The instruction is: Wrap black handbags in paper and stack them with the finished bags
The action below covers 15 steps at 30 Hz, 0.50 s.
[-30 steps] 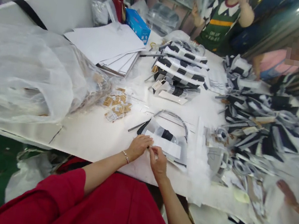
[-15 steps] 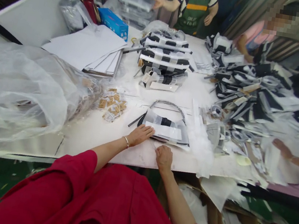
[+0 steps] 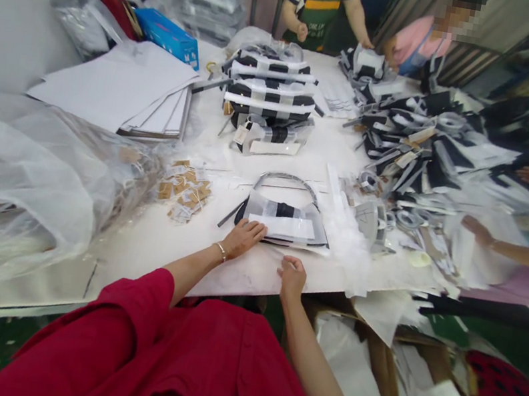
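A black handbag (image 3: 293, 211) wrapped in clear plastic and white paper lies on the white table before me. Its looped handle, also wrapped, points away from me. My left hand (image 3: 243, 238) rests on the bag's near left corner with the fingers stretched out flat. Just below the bag's near edge is my right hand (image 3: 292, 275), apart from the bag, its fingers bent and drawn together. Anything in those fingertips is too small to make out. To the left, a small heap of brown tags (image 3: 184, 190) with white strings lies on the table.
Wrapped black bags (image 3: 269, 101) stand in a row farther back. A heap of bags and wrapping (image 3: 421, 140) covers the right side. Plastic sheeting (image 3: 21, 164), white sheets (image 3: 116, 82) and a blue box (image 3: 170, 37) are on the left. Co-workers stand across and at right.
The view has swung somewhat to the right. My right hand has drawn slightly away from the bag's edge, while my left stays on it. The co-worker in the green apron now reaches toward the heap.
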Available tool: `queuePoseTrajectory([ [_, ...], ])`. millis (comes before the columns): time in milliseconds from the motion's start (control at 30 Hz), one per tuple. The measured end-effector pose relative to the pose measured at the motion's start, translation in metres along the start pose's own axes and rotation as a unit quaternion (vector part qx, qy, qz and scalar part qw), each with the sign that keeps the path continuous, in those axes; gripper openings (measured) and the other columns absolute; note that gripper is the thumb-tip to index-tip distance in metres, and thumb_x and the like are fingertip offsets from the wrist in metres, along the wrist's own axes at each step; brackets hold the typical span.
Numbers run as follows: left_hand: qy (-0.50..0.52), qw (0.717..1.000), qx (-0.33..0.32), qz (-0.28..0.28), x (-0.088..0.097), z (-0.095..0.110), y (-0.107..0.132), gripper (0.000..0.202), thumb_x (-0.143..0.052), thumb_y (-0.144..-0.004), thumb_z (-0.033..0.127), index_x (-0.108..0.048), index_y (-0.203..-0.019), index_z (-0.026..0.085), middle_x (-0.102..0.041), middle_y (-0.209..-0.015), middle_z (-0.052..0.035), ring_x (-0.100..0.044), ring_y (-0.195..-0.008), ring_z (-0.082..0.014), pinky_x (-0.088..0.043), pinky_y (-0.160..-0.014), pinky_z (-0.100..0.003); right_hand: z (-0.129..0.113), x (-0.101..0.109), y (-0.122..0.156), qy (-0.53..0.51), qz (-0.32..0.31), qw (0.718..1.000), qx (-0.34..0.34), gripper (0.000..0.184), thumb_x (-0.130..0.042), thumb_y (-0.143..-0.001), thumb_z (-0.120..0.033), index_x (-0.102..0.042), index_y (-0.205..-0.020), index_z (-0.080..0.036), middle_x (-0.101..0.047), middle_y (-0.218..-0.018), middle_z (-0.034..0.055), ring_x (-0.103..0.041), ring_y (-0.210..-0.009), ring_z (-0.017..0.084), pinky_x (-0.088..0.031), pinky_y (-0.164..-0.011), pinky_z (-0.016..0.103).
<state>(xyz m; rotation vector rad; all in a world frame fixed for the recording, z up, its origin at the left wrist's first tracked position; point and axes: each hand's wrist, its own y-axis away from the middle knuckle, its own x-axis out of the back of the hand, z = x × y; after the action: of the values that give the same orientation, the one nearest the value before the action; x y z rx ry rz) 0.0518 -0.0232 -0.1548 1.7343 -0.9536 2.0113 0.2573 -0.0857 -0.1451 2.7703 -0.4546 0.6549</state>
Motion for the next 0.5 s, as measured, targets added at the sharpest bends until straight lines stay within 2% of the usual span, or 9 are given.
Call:
queuePoseTrajectory([
  [67,0.01,1.0,-0.004,-0.01,0.003,-0.003,-0.002,0.04,-0.038,-0.096,0.014,-0.048,-0.135,0.016,-0.058,-0.13,-0.0131,-0.052,-0.115,-0.026,-0.038,-0.095,-0.044,0.001,-0.004,0.003,-0.106,-0.025,0.989,-0.102,0.018,-0.06,-0.073,-0.039,-0.056,-0.081,-0.023,-0.065,-0.071,0.0029,-0.069,-0.074,0.023,-0.058,-0.061,0.038],
  [133,0.018,1.0,-0.012,-0.02,0.008,-0.008,-0.005,0.041,-0.038,-0.095,0.014,-0.046,-0.136,0.016,-0.058,-0.129,-0.0131,-0.052,-0.114,-0.0261,-0.038,-0.094,-0.043,0.0,-0.006,0.008,-0.223,-0.067,0.95,-0.207,0.023,-0.068,-0.066,-0.036,-0.056,-0.081,-0.023,-0.067,-0.071,0.0034,-0.071,-0.072,0.024,-0.059,-0.06,0.039],
  [200,0.018,0.999,-0.022,-0.029,0.014,-0.012,-0.008,0.042,-0.038,-0.095,0.013,-0.046,-0.136,0.016,-0.058,-0.129,-0.013,-0.052,-0.113,-0.0265,-0.038,-0.092,-0.042,-0.002,-0.004,0.013,-0.269,-0.096,0.926,-0.248,0.026,-0.072,-0.064,-0.034,-0.057,-0.082,-0.023,-0.069,-0.074,0.0054,-0.071,-0.073,0.024,-0.059,-0.062,0.039],
  [267,0.013,0.999,-0.03,-0.034,0.019,-0.016,-0.011,0.043,-0.038,-0.094,0.012,-0.046,-0.136,0.016,-0.057,-0.129,-0.0127,-0.051,-0.113,-0.0267,-0.038,-0.09,-0.042,-0.005,-0.001,0.015,-0.249,-0.085,0.937,-0.228,0.024,-0.071,-0.065,-0.034,-0.06,-0.082,-0.021,-0.071,-0.077,0.0063,-0.071,-0.077,0.024,-0.06,-0.067,0.039],
  [367,0.008,0.998,-0.042,-0.043,0.025,-0.022,-0.017,0.044,-0.04,-0.092,0.011,-0.046,-0.136,0.016,-0.057,-0.129,-0.0122,-0.051,-0.113,-0.0277,-0.038,-0.089,-0.042,-0.015,0.003,0.014,-0.153,-0.048,0.977,-0.142,0.026,-0.069,-0.068,-0.036,-0.068,-0.088,-0.02,-0.073,-0.089,0.0074,-0.069,-0.089,0.025,-0.057,-0.081,0.041],
  [433,0.008,0.997,-0.051,-0.049,0.029,-0.026,-0.021,0.045,-0.043,-0.091,0.012,-0.046,-0.135,0.015,-0.057,-0.128,-0.0127,-0.051,-0.111,-0.0289,-0.038,-0.087,-0.042,-0.023,0.005,0.013,-0.074,-0.022,0.995,-0.056,0.028,-0.064,-0.074,-0.039,-0.07,-0.092,-0.019,-0.072,-0.097,0.0084,-0.067,-0.095,0.025,-0.054,-0.089,0.042],
  [500,0.008,0.997,-0.059,-0.053,0.033,-0.031,-0.026,0.046,-0.045,-0.089,0.013,-0.047,-0.134,0.015,-0.058,-0.127,-0.0134,-0.051,-0.11,-0.0298,-0.038,-0.086,-0.043,-0.033,0.007,0.013,-0.006,-0.008,0.998,0.069,0.024,-0.058,-0.082,-0.038,-0.07,-0.092,-0.02,-0.071,-0.098,0.0088,-0.065,-0.097,0.024,-0.051,-0.093,0.042],
])
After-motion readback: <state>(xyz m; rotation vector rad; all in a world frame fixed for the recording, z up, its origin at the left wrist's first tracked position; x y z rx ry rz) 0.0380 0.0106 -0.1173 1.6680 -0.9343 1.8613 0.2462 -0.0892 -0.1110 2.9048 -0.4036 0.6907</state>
